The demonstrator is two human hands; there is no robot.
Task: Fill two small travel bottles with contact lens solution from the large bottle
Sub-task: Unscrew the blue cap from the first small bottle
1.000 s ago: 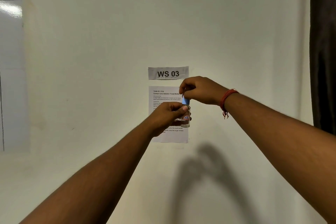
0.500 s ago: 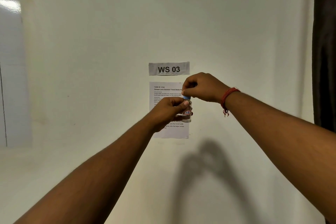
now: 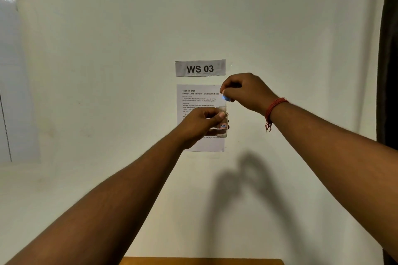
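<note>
Small bottle (image 3: 222, 123) held in left hand (image 3: 200, 122), right hand (image 3: 243, 90) pinching its blue cap (image 3: 225, 98) just above; looks uncapped, so filling's next.

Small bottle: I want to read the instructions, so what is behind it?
Behind the small bottle hangs the task sheet on the wall. Its heading and upper lines show; the left hand and bottle cover the middle lines.

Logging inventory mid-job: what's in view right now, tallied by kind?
Small bottles: 1, held by the left hand
Blue caps: 1, off the bottle, in the right hand
Wall papers: 2, sign and task sheet
Total: 4
</note>
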